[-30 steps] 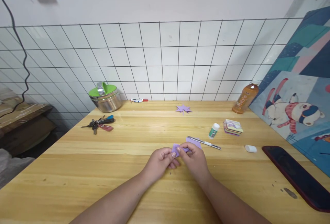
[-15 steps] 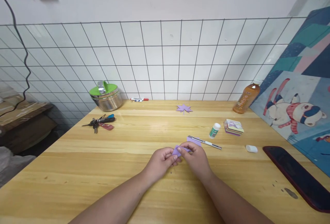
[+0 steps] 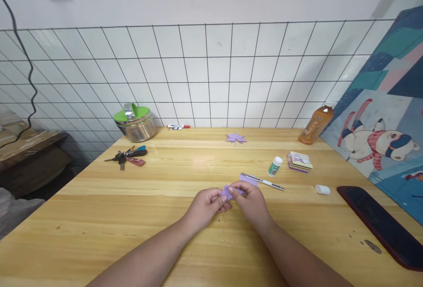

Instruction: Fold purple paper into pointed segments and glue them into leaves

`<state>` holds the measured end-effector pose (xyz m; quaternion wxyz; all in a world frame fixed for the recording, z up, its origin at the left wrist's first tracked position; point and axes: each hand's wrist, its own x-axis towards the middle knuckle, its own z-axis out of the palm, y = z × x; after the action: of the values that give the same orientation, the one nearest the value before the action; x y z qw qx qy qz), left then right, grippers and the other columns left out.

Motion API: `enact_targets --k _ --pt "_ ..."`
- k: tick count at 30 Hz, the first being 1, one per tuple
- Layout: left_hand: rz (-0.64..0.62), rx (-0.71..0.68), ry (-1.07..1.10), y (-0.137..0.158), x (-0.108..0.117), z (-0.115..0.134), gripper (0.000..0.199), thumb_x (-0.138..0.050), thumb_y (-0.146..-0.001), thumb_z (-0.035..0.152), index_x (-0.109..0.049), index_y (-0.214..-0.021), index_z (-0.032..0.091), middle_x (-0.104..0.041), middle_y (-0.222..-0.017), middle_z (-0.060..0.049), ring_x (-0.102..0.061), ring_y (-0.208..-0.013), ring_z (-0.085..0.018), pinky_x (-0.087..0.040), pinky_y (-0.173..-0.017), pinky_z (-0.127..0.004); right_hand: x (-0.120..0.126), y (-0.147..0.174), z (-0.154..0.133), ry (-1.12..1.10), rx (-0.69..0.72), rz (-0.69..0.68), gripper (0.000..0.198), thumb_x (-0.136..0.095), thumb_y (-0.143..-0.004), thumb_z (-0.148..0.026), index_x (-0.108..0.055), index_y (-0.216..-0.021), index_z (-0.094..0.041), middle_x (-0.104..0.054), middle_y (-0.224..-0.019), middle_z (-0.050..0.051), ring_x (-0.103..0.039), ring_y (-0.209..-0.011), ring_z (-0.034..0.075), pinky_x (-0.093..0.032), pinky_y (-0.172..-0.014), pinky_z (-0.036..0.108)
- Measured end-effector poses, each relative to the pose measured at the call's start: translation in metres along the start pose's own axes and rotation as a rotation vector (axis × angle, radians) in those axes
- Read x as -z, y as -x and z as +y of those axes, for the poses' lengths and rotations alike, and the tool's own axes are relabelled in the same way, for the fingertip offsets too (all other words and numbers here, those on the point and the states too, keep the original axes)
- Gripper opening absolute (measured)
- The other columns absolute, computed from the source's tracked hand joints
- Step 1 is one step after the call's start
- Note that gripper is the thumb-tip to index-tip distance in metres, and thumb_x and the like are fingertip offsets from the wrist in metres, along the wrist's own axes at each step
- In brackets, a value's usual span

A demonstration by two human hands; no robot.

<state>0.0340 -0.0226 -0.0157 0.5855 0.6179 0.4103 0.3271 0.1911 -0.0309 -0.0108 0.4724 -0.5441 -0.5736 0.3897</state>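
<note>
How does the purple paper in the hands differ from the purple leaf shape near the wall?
The paper is in the left hand and right hand; the leaf shape lies on the table. The leaf shape has many points; the paper's visible part looks plainer. Both are purple.

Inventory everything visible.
Folded paper: 1, purple, handheld
Paper sheet: 1, purple, centre
Slim knife: 1, silver, centre
Glue stick: 1, green, right
Paper stack: 1, multicoloured, right
Cap: 1, white, right
Phone: 1, black, right
Bottle: 1, amber, right
Paper leaf: 1, purple, back
Marker: 1, white, back
Steel pot: 1, silver, left
Keys: several, mixed, left
Cord: 1, black, left
Cardboard: count unclear, brown, left
Bear panel: 1, blue, right
Tiled wall: 1, white, back
Table: 1, tan, beneath
Hands: 2, bare, centre
</note>
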Motion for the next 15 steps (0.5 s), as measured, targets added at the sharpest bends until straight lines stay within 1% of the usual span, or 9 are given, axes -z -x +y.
enact_targets --k 5,11,15 --pt "-0.018 0.022 -0.033 0.0013 0.0002 0.0019 0.039 -0.053 -0.079 0.048 -0.064 -0.079 0.010 -0.069 -0.074 -0.010 -0.061 -0.065 -0.016 -0.048 -0.064 -0.028 0.0006 0.0008 -0.0020 -0.009 0.003 -0.002 0.021 -0.057 -0.076 -0.035 -0.066 -0.074 -0.016 -0.068 -0.074 0.005 -0.060 -0.069 0.017 -0.046 -0.066 0.027" --pt "-0.006 0.028 -0.017 0.0007 -0.0001 0.0004 0.039 -0.052 -0.079 0.048 -0.063 -0.081 0.011 -0.069 -0.071 -0.009 -0.061 -0.062 -0.016 -0.048 -0.063 -0.028 0.0001 0.0011 -0.0033 -0.034 0.002 0.006 0.021 -0.058 -0.075 -0.035 -0.066 -0.072 -0.016 -0.067 -0.072 0.004 -0.061 -0.067 0.017 -0.046 -0.064 0.026" --pt "-0.011 0.018 -0.046 0.0008 0.0004 0.0009 0.037 -0.052 -0.079 0.047 -0.062 -0.080 0.011 -0.069 -0.072 -0.009 -0.061 -0.064 -0.016 -0.048 -0.064 -0.027 -0.0005 0.0006 -0.0032 -0.040 0.006 0.011 0.020 -0.058 -0.075 -0.034 -0.066 -0.072 -0.016 -0.067 -0.072 0.005 -0.060 -0.067 0.017 -0.046 -0.064 0.026"
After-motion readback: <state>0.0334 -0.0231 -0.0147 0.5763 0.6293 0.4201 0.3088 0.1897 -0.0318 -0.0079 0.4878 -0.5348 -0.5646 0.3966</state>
